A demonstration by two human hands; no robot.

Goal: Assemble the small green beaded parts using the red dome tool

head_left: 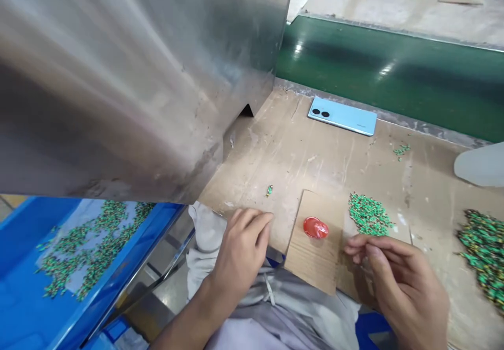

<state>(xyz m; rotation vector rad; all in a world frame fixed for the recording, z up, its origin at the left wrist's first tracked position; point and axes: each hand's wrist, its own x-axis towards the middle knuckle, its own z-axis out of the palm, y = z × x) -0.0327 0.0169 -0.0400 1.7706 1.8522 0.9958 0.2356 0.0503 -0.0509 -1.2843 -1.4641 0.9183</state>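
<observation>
My left hand (246, 242) rests at the table's front edge, fingers curled together; anything inside them is hidden. My right hand (405, 284) is closed in a pinch of thumb and forefinger, just in front of a pile of tiny green pieces (370, 214). Whatever it pinches is too small to make out. Between the hands lies a cardboard piece (311, 263) bearing a glossy red blob (315, 227), which looks like paint or paste. Beyond my left hand lie a few small green-and-dark parts (269, 190).
A large metal housing (149, 77) stands at the left. Below it, a blue tray (19, 266) holds many green parts. A light-blue phone (342, 115) lies near the green belt (394, 72). At right are a bigger green-and-dark pile (484, 250) and a whitish container (482, 165).
</observation>
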